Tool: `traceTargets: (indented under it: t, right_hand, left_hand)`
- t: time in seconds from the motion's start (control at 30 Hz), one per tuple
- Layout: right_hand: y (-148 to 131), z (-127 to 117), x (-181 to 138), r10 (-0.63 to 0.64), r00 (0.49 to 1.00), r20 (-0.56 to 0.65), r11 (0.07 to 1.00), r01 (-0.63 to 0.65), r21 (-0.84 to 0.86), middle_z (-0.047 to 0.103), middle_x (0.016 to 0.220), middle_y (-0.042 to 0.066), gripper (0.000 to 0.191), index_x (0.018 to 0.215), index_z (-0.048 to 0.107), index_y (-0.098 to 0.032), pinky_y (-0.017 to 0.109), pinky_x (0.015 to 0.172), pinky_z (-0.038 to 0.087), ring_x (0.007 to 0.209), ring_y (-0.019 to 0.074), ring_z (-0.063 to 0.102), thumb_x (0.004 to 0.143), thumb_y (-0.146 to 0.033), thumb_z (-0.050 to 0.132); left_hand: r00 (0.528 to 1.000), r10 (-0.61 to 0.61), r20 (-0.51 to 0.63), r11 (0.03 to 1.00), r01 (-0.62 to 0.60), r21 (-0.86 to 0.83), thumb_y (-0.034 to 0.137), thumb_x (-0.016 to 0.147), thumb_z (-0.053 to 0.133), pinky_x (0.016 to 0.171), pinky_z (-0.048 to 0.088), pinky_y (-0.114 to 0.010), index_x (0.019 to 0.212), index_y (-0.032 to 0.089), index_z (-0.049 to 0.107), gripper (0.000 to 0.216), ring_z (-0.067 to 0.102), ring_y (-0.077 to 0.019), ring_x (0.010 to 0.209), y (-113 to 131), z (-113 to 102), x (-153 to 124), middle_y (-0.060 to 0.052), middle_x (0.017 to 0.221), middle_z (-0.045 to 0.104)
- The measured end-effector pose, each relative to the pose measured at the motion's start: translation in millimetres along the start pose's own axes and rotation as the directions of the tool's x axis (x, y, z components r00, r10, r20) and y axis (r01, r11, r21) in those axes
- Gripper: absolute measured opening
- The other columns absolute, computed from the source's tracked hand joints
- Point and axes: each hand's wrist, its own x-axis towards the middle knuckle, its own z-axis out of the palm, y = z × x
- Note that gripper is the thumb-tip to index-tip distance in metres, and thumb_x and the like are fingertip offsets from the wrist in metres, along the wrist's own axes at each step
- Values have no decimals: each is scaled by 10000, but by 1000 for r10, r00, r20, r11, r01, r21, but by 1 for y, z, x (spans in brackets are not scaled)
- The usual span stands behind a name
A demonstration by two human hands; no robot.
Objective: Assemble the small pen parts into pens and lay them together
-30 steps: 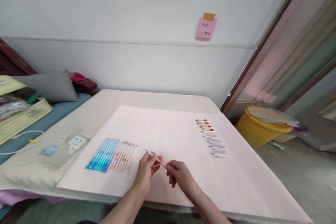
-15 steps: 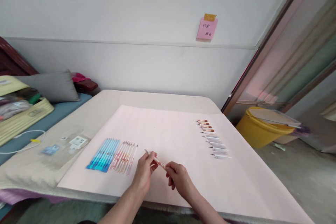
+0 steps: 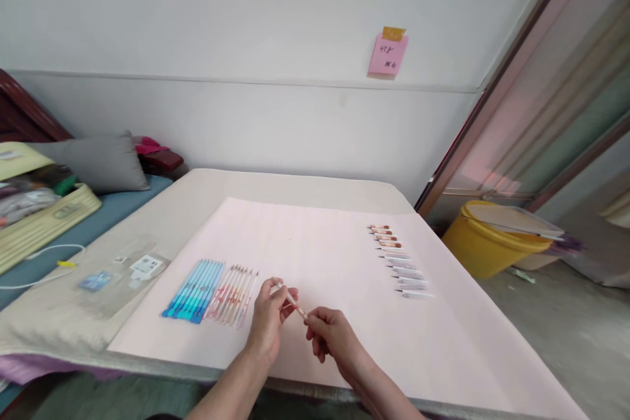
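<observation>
A slim white pen with reddish markings slants between my hands above the pale pink sheet. My left hand is closed around its upper end. At the lower end, the thumb and fingertips of my right hand pinch it. Left of my hands lies a row of blue pens, side by side, and next to them a row of white pens with red patterns. Over on the right, several slim pieces with dark tips lie in a column, some with brown ends.
Clear plastic packaging lies on the cream cover left of the sheet. A grey pillow and a yellow box are at far left, near a white cable. A yellow bin stands on the floor at right. A pink note hangs on the wall.
My right hand has shifted slightly left along with the pen's lower end, and the left hand's fingers have changed position at its upper end. The laid-out pens have not moved.
</observation>
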Motion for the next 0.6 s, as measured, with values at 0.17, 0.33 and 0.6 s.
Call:
traceTargets:
  t: [0.17, 0.33, 0.6]
  right_hand:
    - [3, -2, 3, -4, 1000, -4, 1000, 4, -26, 545, 537, -30, 223, 652, 511, -145, 184, 302, 296, 328, 59, 450, 687, -362, 547]
    - [6, -2, 6, -73, 997, -38, 986, 66, -155, 512, 495, -46, 240, 639, 494, -159, 181, 291, 299, 321, 61, 440, 716, -387, 495]
    - [6, 0, 4, -155, 983, -96, 936, 116, -331, 445, 422, -76, 211, 626, 489, -180, 175, 294, 289, 293, 53, 396, 761, -333, 437]
  left_hand:
    - [1000, 5, -21, 996, -3, 84, 344, 659, 648, 671, 430, -246, 830, 190, 578, 241, 570, -116, 722, 6, 0, 1, -28, 865, 610]
    - [999, -26, -37, 998, 28, 53, 315, 650, 651, 674, 431, -263, 950, 191, 578, 332, 588, -140, 749, 9, -4, 5, -53, 877, 624]
    - [998, -2, -56, 995, 7, 99, 366, 686, 623, 717, 453, -309, 1011, 181, 550, 382, 611, -187, 830, 9, -6, 7, -101, 912, 659]
